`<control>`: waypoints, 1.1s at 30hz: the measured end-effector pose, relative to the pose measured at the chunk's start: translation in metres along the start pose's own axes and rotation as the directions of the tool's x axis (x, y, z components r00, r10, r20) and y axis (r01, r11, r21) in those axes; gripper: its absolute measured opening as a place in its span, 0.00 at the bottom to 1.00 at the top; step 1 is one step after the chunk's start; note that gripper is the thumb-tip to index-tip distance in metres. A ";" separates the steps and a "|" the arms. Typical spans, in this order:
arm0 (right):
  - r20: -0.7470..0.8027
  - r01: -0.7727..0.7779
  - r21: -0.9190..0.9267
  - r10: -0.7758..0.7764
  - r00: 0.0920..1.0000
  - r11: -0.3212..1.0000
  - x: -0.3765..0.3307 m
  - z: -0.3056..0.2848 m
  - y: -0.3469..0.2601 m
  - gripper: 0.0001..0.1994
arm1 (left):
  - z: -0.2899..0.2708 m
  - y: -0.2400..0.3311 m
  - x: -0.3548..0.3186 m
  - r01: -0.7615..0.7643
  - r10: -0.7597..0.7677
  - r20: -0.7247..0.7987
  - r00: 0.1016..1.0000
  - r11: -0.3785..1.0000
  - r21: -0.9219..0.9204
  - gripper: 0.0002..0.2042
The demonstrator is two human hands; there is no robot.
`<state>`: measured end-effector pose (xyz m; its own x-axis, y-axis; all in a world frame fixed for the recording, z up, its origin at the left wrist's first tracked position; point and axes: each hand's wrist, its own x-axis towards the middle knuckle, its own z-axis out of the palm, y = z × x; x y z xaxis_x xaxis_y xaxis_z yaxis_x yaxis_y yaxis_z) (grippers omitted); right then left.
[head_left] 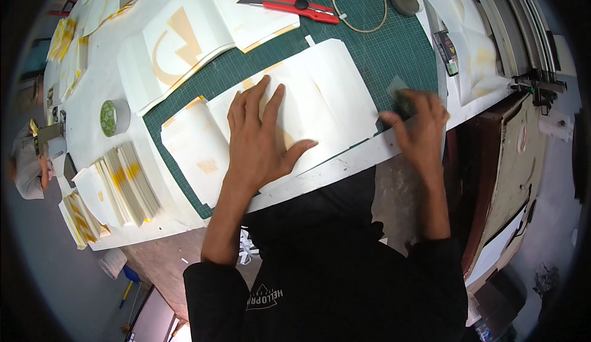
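Observation:
My left hand (255,139) lies flat with spread fingers, pressing on an open booklet of white pages (335,96) with pale orange print. The booklet rests on a green cutting mat (403,46), close to the table's near edge. Just right of the booklet, my right hand (420,126) is raised, its fingers bent and slightly blurred. A small translucent flat piece, like a card (396,86), shows at its fingertips and seems held there; the fingers partly cover it.
A red utility knife (295,8) lies across another open booklet (191,40) at the back. A cable (363,31) loops beside a grey round thing (405,1). A tape roll (114,118) and book stacks (126,182) stand left. Paper sheets (471,52) lie right.

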<state>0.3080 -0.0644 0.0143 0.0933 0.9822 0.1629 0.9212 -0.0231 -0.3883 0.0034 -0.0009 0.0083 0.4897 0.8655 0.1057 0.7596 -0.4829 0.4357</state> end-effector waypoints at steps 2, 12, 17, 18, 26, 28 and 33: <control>-0.066 -0.186 -0.064 0.182 0.981 0.980 0.002 0.003 0.016 0.27 | -0.002 0.000 0.000 0.004 -0.004 0.002 1.000 1.000 0.006 0.51; -0.032 -0.126 0.077 0.129 0.991 0.989 0.010 0.007 0.015 0.14 | -0.002 -0.001 0.000 0.013 -0.012 0.009 1.000 1.000 -0.028 0.50; -0.111 0.205 0.331 -0.177 0.978 0.921 -0.003 0.021 -0.031 0.14 | -0.001 -0.001 -0.002 0.006 -0.006 -0.013 1.000 1.000 -0.001 0.51; -0.135 0.339 0.309 -0.312 0.940 0.889 -0.003 0.024 -0.043 0.14 | -0.001 -0.002 -0.001 -0.001 0.001 -0.012 1.000 1.000 -0.016 0.51; -0.005 0.484 0.169 -0.491 0.871 0.858 0.046 0.044 -0.070 0.15 | 0.001 -0.003 -0.002 -0.028 0.027 -0.029 0.999 1.000 -0.014 0.50; -0.035 0.486 0.150 -0.487 0.873 0.861 0.075 0.054 -0.075 0.14 | 0.000 -0.003 0.000 -0.028 0.027 -0.023 0.999 0.999 -0.028 0.50; -0.100 0.531 0.083 -0.523 0.846 0.843 0.137 0.077 -0.075 0.11 | 0.000 -0.002 0.002 -0.029 0.028 -0.023 0.999 0.999 -0.021 0.50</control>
<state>0.2226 0.0864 -0.0045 -0.3650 0.8249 0.4317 0.7952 0.5173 -0.3163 0.0026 0.0019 0.0078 0.5010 0.8543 0.1386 0.7361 -0.5049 0.4508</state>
